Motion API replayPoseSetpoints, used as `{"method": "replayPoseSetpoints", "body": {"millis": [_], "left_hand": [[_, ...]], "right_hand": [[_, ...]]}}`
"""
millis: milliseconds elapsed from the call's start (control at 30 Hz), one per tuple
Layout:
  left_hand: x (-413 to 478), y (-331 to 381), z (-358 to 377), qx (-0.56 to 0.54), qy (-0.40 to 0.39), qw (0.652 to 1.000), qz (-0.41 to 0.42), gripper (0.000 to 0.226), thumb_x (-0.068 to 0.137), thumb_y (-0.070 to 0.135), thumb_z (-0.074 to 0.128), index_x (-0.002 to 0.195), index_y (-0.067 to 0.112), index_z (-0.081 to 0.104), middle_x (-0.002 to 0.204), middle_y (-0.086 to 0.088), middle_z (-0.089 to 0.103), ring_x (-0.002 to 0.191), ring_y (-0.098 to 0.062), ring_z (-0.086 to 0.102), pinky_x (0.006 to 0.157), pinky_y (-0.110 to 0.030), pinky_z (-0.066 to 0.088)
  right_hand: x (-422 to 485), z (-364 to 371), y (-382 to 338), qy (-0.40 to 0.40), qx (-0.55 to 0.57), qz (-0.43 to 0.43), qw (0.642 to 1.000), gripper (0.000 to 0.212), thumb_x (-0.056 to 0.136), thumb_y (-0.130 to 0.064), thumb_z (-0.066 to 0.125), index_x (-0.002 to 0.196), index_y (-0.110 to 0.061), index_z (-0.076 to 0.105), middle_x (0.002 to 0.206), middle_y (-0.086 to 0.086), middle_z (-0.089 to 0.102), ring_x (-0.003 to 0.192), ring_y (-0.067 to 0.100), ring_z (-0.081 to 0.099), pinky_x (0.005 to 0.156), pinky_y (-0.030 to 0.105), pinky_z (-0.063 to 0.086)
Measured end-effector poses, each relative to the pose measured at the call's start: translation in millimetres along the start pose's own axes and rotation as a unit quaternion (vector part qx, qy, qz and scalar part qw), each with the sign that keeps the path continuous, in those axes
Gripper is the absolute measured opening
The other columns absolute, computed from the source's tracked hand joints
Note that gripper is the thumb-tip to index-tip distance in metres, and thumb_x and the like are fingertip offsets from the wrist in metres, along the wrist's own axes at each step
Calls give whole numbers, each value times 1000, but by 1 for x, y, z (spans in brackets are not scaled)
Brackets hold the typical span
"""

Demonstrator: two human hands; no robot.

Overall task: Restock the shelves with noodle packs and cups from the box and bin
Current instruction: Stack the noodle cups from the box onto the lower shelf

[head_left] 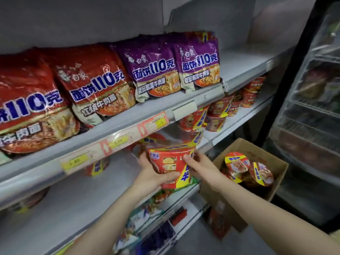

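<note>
I hold one noodle cup (pixel 171 167) between my left hand (pixel 152 173) and right hand (pixel 199 165), fingers curled round it at the middle shelf (pixel 77 196), with more cups (pixel 248 169) still waiting in the box (pixel 257 150) to the right of my hands.

Red noodle cup (pixel 171 162) upright at the middle shelf (pixel 73 199) edge.

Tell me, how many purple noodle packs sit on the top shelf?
2, side by side at the right end of the row: one purple noodle pack, another to its right. More may be hidden behind them.
</note>
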State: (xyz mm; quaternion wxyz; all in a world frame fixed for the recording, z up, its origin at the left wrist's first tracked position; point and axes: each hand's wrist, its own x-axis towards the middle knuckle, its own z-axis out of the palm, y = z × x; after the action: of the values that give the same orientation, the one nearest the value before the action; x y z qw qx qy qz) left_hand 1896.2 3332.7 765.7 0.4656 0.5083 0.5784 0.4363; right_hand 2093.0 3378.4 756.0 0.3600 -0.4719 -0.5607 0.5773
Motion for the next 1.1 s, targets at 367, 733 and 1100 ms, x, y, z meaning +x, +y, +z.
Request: {"method": "replayPoseSetpoints", "body": {"millis": [367, 733, 1100], "left_hand": [[42, 20, -49, 68, 36, 992, 101, 61, 64, 21, 91, 107, 42, 52, 98, 33, 65, 92, 21, 59, 80, -2, 46], [72, 10, -81, -12, -43, 996, 72, 46, 84, -9, 68, 119, 20, 63, 109, 6, 75, 108, -22, 69, 80, -30, 60], [92, -29, -80, 35, -8, 999, 25, 68, 74, 10, 85, 131, 25, 51, 117, 17, 62, 94, 13, 64, 68, -5, 50]], "right_hand": [[55, 20, -37, -42, -73, -112, 990, 65, 72, -29, 85, 131, -26, 55, 123, -12, 67, 115, 2, 60, 96, 22, 49], [128, 36, -36, -166, -234, -32, 957, 103, 71, 3, 79, 149, -25, 18, 142, -3, 46, 133, 16, 45, 107, 31, 44], [126, 47, -37, -143, -248, -13, 958, 95, 75, 1, 74, 149, -27, 21, 143, 1, 47, 130, 19, 45, 108, 37, 41]]}}
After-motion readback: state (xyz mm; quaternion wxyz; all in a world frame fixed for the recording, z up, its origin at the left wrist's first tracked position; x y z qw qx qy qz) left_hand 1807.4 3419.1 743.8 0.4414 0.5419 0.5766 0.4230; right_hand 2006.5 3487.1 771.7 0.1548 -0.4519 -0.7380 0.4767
